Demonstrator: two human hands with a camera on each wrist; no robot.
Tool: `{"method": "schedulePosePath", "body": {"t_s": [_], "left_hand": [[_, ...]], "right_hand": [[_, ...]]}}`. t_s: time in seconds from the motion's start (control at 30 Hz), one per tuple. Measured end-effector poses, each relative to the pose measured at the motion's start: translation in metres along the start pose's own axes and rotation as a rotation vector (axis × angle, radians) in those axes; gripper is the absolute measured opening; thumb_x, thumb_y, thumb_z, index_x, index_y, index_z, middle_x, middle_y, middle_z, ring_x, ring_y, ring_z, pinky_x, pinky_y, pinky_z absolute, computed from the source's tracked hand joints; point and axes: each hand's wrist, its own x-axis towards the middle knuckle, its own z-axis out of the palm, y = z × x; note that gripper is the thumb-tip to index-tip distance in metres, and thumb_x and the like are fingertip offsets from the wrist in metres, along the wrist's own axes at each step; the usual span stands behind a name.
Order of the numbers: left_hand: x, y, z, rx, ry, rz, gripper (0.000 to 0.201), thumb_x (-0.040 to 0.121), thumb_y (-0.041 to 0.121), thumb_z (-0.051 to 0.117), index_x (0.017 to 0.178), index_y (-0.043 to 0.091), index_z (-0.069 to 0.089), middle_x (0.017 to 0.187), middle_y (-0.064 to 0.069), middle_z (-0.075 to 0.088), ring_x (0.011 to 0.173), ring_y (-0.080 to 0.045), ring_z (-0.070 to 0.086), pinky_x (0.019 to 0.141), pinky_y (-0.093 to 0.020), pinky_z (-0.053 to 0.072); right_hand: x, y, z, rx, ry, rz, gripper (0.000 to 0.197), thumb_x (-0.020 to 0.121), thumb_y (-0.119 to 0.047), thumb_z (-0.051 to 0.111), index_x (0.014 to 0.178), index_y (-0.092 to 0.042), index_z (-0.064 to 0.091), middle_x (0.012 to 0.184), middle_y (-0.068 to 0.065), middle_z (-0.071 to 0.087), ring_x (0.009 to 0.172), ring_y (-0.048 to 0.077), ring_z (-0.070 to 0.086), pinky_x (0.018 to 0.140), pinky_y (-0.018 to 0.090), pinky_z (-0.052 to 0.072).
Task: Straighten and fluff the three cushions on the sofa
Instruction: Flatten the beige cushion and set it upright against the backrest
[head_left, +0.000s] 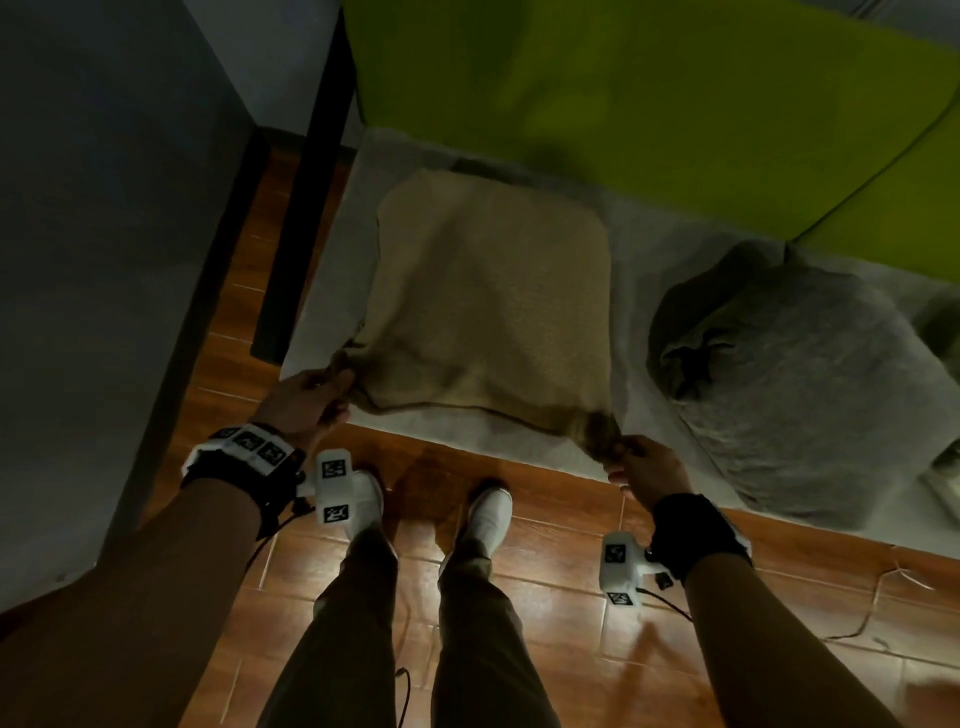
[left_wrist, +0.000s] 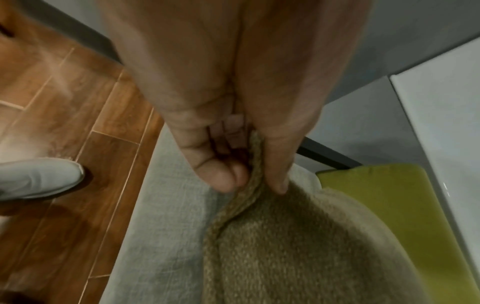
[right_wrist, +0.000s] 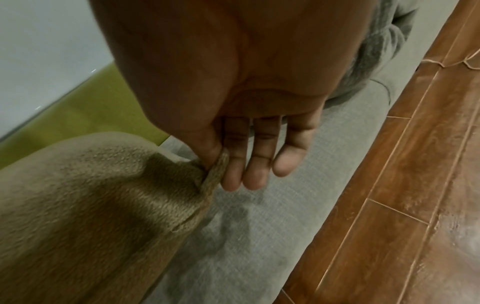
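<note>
A tan knitted cushion (head_left: 493, 301) lies flat on the grey sofa seat (head_left: 332, 291). My left hand (head_left: 317, 395) pinches its near left corner; in the left wrist view the thumb and fingers (left_wrist: 221, 176) squeeze the tan cushion (left_wrist: 298, 246) by its edge. My right hand (head_left: 639, 462) pinches the near right corner; in the right wrist view the thumb and forefinger hold a fold of the tan cushion (right_wrist: 91, 195), while the other fingers (right_wrist: 254, 164) hang straight. A grey cushion (head_left: 800, 384) lies crumpled on the seat to the right.
The sofa's green back pads (head_left: 649, 93) stand behind the cushions. A dark frame post (head_left: 306, 197) and a grey wall (head_left: 93, 234) stand at the left. My white shoes (head_left: 488, 514) are on the wooden floor (head_left: 545, 597). A thin cord (head_left: 893, 577) trails on the floor at right.
</note>
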Motion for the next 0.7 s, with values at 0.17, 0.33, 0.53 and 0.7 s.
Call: {"method": "schedulePosePath", "body": {"t_s": [0.17,0.33,0.53,0.7], "left_hand": [[0.0,-0.011,-0.024,0.061,0.198,-0.016,0.006,0.094,0.007,0.064,0.1,0.009,0.064,0.094,-0.014,0.066,0.078,-0.02,0.063,0.063,-0.027,0.057],[0.005,-0.005,-0.048,0.154,0.339,0.013,0.007,0.1,0.006,0.052,0.103,0.003,0.058,0.088,-0.013,0.057,0.07,-0.019,0.055,0.062,-0.035,0.055],[-0.031,0.023,0.014,0.654,0.15,0.572,0.061,0.086,0.05,0.068,0.14,0.03,0.047,0.148,-0.007,0.039,0.132,-0.03,0.044,0.096,-0.036,0.046],[-0.023,0.039,0.099,1.217,0.062,0.937,0.114,0.066,0.089,0.051,0.157,0.043,-0.001,0.167,-0.007,-0.015,0.152,-0.038,-0.007,0.117,-0.063,0.011]], "right_hand": [[0.008,0.021,0.002,-0.025,0.038,0.048,0.009,0.096,-0.025,0.063,0.089,-0.027,0.069,0.089,0.006,0.078,0.086,0.026,0.074,0.087,0.048,0.061],[-0.001,0.009,0.016,-0.333,0.07,0.054,0.028,0.101,-0.023,0.055,0.126,-0.017,0.066,0.126,0.02,0.068,0.114,0.039,0.063,0.088,0.037,0.05],[-0.027,-0.044,0.013,-0.347,0.218,-0.4,0.063,0.102,-0.057,0.041,0.158,-0.031,0.028,0.167,0.001,0.024,0.153,0.027,0.02,0.122,0.05,0.023],[-0.016,-0.114,0.047,-0.449,0.256,-0.705,0.069,0.099,-0.068,0.026,0.158,-0.048,-0.005,0.17,-0.007,-0.009,0.156,0.022,-0.013,0.125,0.051,-0.004]]}}
